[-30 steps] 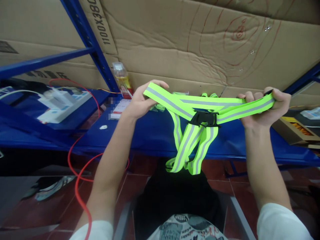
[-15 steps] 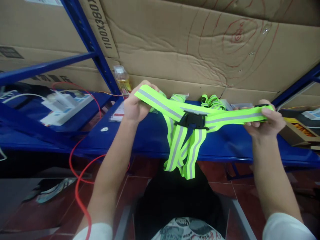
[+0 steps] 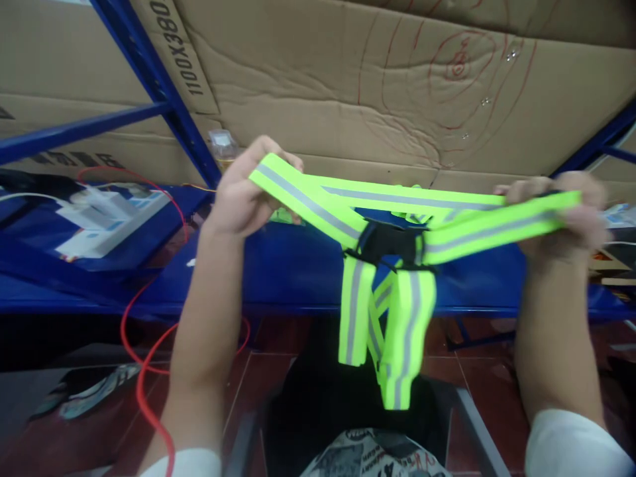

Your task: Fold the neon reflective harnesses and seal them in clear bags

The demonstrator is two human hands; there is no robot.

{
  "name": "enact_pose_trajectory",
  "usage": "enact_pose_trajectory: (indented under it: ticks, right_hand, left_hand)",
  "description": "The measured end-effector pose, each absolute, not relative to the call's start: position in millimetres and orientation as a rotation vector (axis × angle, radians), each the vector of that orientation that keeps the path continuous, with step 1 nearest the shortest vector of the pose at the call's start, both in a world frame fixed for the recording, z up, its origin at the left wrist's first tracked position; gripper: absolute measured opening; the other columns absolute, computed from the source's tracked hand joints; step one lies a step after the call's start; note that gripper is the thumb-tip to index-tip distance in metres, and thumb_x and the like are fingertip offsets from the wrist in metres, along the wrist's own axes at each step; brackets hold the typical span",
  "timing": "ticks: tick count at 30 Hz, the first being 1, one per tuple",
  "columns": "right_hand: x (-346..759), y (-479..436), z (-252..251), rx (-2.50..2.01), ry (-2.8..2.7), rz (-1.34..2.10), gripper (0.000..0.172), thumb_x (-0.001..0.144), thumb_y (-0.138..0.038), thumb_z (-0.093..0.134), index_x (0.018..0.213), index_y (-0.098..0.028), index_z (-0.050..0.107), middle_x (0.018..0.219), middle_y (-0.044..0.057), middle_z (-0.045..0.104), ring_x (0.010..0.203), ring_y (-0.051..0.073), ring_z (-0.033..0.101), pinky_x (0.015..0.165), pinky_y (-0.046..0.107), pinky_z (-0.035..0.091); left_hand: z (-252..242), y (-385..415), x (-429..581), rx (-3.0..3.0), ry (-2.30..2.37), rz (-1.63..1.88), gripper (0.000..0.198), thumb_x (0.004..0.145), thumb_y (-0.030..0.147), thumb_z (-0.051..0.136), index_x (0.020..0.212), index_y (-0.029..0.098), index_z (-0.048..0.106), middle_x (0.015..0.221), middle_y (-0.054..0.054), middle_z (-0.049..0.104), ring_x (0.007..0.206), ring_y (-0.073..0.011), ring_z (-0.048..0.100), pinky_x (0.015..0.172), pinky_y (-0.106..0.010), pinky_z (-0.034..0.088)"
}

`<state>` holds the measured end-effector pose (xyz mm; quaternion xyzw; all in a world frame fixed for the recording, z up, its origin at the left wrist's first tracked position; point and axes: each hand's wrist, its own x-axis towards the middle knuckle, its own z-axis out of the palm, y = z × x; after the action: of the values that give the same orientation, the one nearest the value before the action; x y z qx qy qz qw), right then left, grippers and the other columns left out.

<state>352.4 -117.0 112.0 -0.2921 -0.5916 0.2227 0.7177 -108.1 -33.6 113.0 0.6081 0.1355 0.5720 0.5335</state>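
A neon yellow-green reflective vest (image 3: 308,199) made of straps with grey stripes is stretched in the air between my two hands. My left hand (image 3: 243,192) grips one upper strap at the left. At the right, my right hand (image 3: 561,209), slightly blurred, is closed around another strap, with a dark piece showing by its fingers. A black plastic connector (image 3: 390,243) joins the straps in the middle. Below it, looped straps (image 3: 410,331) hang down over the front edge of the blue table. More yellow-green straps (image 3: 415,215) lie behind the vest, mostly hidden.
The blue table (image 3: 298,285) stands before me, with a cardboard wall (image 3: 318,86) behind it. On the left are a blue metal post (image 3: 163,93), a white power strip (image 3: 112,228), a red cable (image 3: 149,411) and a clear bottle (image 3: 223,146).
Both hands have come up and nearer, spreading further apart. The vest is pulled wider, and its hanging straps have dropped open and look larger.
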Motion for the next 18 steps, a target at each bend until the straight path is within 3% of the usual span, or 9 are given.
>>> enact_pose_trajectory:
  ticks: [3,5,8,12,18]
  right_hand:
    - [339,-86,85,-0.869,-1.577,0.578,0.059,0.060,-0.051,0.105,0.058,-0.021,0.054,0.060,-0.003,0.050,0.057,0.011,0.043,0.056,0.030,0.032]
    - [337,-69,63,-0.957,-1.585,0.586,0.065,0.062,-0.047,0.105,0.057,-0.019,0.047,0.063,-0.005,0.048,0.062,0.010,0.041,0.059,0.028,0.031]
    - [340,-44,38,-1.160,-1.587,0.551,0.057,0.063,-0.048,0.103,0.061,-0.019,0.054,0.066,-0.004,0.052,0.064,0.010,0.041,0.058,0.026,0.032]
    - [336,-10,21,-1.270,-1.548,0.501,0.053,0.062,-0.057,0.100,0.066,-0.022,0.060,0.066,-0.004,0.057,0.061,0.012,0.047,0.054,0.026,0.042]
    - [317,8,7,-1.133,-1.244,0.509,0.063,0.062,-0.064,0.098,0.078,-0.028,0.049,0.080,-0.001,0.066,0.063,0.019,0.066,0.046,0.032,0.056]
  left_hand:
    - [86,6,-98,1.320,0.603,1.380,0.023,0.075,0.019,0.072,0.084,0.021,0.051,0.084,-0.003,0.066,0.054,-0.0144,0.062,0.046,-0.027,0.053]
    - [67,30,-94,1.265,0.706,1.342,0.024,0.073,0.018,0.070,0.083,0.022,0.049,0.074,0.000,0.060,0.052,-0.0140,0.059,0.052,-0.030,0.057]
    - [49,59,-89,1.238,0.873,1.361,0.029,0.067,0.015,0.069,0.084,0.023,0.048,0.067,0.005,0.054,0.049,-0.0119,0.052,0.060,-0.034,0.061]
    - [43,85,-78,1.255,1.050,1.455,0.033,0.069,0.012,0.069,0.089,0.024,0.046,0.067,0.008,0.050,0.049,-0.0098,0.049,0.064,-0.035,0.062]
    - [36,95,-68,1.175,0.912,1.664,0.032,0.080,0.015,0.072,0.100,0.024,0.050,0.087,0.002,0.063,0.066,-0.0130,0.068,0.075,-0.034,0.065]
